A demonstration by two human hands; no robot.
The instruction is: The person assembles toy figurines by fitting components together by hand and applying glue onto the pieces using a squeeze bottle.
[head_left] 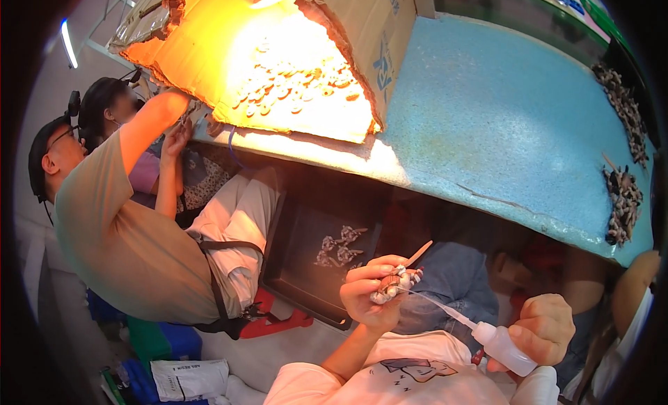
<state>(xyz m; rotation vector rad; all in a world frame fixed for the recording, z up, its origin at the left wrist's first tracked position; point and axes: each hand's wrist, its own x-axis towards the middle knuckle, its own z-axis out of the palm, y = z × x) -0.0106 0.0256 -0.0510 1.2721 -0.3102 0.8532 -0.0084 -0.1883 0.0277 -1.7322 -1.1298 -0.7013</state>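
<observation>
My left hand (363,294) is closed around a small brown-and-white figurine (395,283), held up in front of my chest. A flat tan piece (420,252) sticks up from its far side. In my right hand (546,330) is a white squeeze bottle (497,341), tilted, with a long thin nozzle (445,306) pointing left. The nozzle's fine tip reaches the figurine; whether it touches cannot be made out. Several similar figurines (339,246) lie in a dark tray (316,294) beyond my left hand, below the table edge.
A torn cardboard box (379,64), brightly lit inside, holds many small pieces (292,85) on the blue table (480,106). Dark piles of parts (623,203) line the table's right end. At left sits a person (132,238) reaching toward the box, with another person (104,109) behind.
</observation>
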